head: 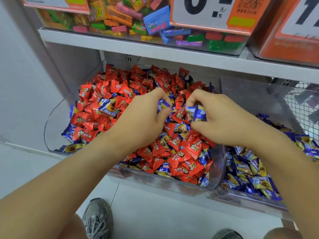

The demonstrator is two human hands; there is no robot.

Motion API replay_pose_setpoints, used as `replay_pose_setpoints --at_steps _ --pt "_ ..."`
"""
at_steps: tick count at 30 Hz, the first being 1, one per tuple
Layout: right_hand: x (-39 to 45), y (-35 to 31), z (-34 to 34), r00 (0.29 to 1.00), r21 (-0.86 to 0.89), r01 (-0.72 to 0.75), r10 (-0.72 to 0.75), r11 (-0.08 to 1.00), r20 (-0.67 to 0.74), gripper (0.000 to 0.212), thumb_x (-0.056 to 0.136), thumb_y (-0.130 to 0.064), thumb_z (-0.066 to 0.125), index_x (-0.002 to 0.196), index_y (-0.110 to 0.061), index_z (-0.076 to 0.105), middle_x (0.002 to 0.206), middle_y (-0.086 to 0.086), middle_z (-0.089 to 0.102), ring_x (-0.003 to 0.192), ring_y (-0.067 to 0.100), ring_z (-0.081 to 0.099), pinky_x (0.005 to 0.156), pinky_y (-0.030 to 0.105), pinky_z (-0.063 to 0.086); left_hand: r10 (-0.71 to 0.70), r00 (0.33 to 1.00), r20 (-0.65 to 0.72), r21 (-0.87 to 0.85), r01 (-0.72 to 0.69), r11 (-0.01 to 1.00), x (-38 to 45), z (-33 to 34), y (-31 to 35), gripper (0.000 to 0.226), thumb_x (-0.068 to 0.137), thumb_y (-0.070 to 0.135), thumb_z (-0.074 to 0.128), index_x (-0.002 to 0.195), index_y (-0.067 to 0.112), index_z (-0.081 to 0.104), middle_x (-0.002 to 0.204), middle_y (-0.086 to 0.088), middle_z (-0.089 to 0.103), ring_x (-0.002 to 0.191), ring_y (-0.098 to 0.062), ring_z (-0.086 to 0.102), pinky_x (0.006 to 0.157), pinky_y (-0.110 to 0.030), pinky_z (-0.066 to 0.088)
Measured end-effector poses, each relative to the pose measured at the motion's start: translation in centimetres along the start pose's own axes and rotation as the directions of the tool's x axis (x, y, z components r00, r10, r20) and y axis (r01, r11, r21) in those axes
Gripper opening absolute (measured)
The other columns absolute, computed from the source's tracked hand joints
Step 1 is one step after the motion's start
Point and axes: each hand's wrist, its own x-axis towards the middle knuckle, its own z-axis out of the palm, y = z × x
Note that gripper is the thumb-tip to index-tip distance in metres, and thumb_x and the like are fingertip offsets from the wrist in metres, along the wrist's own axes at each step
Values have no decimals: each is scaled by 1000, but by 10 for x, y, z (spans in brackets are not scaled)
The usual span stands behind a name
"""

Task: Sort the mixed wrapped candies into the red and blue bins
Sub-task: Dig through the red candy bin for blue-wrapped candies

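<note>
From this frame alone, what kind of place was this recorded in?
Most likely a shop's bulk-candy aisle: large price cards clipped to clear bins, loose wrapped candies heaped inside, all on a white metal shelf.

Clear mixed bin (172,182): red candies (179,161) printed with a cartoon face, among blue candies (110,109) marked gold. Right of it, a clear bin (250,202) of blue-and-gold candies (255,180). Above it, orange price tag (240,21) with white panel, black numerals. Below it, grey shoe (97,218).
</note>
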Motion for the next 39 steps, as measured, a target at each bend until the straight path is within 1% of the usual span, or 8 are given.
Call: replay_pose_setpoints --at_steps 6,12,15,18,22,25,32,39 --pt "-1 7 -8 992 177 -34 54 984 -114 19 77 -11 66 75 -25 53 54 -7 53 46 9 40 49 30 37 48 994 99 164 -64 984 8 7 -4 13 100 29 53 103 25 65 54 3 52 47 -18 48 47 -28 41" --pt "-3 13 -4 999 127 9 -2 992 -51 32 88 -54 58 77 -24 54 50 -13 50 48 7 45 47 20 33 115 991 66 274 -129 953 16 14 -8 41 86 57 64 115 28 62 77 6 61 62 -7 52 57 -30 40" --pt "-2 14 -6 999 93 49 -48 994 -16 17 91 -47 60 85 -31 64 64 -14 62 56 7 53 54 22 40 101 990 96 279 -124 952 17 14 -6 51 81 59 68 122 29 64 94 4 69 86 -18 61 70 -31 46" --pt "0 13 -4 995 17 84 -85 996 50 13 89 -42 66 95 -33 73 82 -8 71 74 6 63 73 31 51 76 994 83 299 -97 949 19 13 -5 46 79 57 71 116 30 68 80 6 56 81 -19 54 68 -29 37" --pt "6 8 7 992 -156 86 -70 984 108 32 83 -53 71 111 -38 73 101 -9 73 93 9 65 85 39 53 55 997 48 364 -68 929 20 3 -10 38 80 54 72 108 28 70 98 -1 68 74 -16 50 66 -28 38" --pt "12 3 12 992 -298 81 -47 951 120 50 83 -59 69 130 -43 61 121 -9 69 112 16 62 89 38 53 25 999 24 386 -32 922 15 -7 -14 36 79 54 73 103 28 70 81 8 60 71 -12 48 65 -27 38" --pt "20 -9 21 1000 -470 8 1 882 19 39 82 -54 69 108 -26 70 91 0 66 93 26 63 69 35 47 12 998 65 446 -39 894 7 -24 -19 42 77 59 72 100 24 72 78 6 64 69 -14 54 63 -27 41" --pt "13 -3 11 996 -45 19 -22 999 -87 10 81 -38 74 86 -31 68 70 -3 69 66 14 62 72 32 51 25 999 49 461 -44 886 1 -32 -14 29 75 50 78 94 28 72 72 10 62 68 -12 59 63 -29 50"
